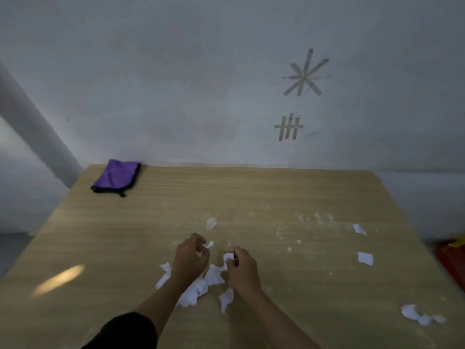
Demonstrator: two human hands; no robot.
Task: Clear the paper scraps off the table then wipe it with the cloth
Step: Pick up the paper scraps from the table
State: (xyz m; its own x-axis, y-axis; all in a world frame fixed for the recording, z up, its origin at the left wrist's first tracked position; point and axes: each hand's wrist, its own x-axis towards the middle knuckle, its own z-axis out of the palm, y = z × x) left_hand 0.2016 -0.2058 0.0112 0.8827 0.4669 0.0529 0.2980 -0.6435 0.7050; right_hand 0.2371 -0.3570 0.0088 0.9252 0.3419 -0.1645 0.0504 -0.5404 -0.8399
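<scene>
– So where's everything sitting right now? Can't quite make out the hands.

– Both are low in the middle of the frame, over the wooden table [251, 192]. The left hand [192, 256] has its fingers curled in, thumb and fingertips pinching a small white scrap [210, 245] that pokes out to the right. The right hand [241, 264] is just beside it, fingers curled too, pinching a second white scrap [228, 256] at its upper left side.

– And the rest of the paper?

– Main pile of scraps [201, 288] lies on the tabletop under and between the two wrists. Three more bits sit well apart at the right of the frame: a torn piece [359, 229], a squarish piece [365, 258] below it, and a crumpled strip [420, 316] near the lower right corner.

– Cloth?

– Yep, the purple cloth [117, 177] is folded, has black edging, and sits at the table's far corner, left of centre in the frame, right by the wall and well away from both hands. Also some pale smudges [314, 217] on the wood right of centre, tape marks [305, 74] on the wall at upper right, and a dark sleeve [125, 331] on the left arm at the bottom edge.
</scene>
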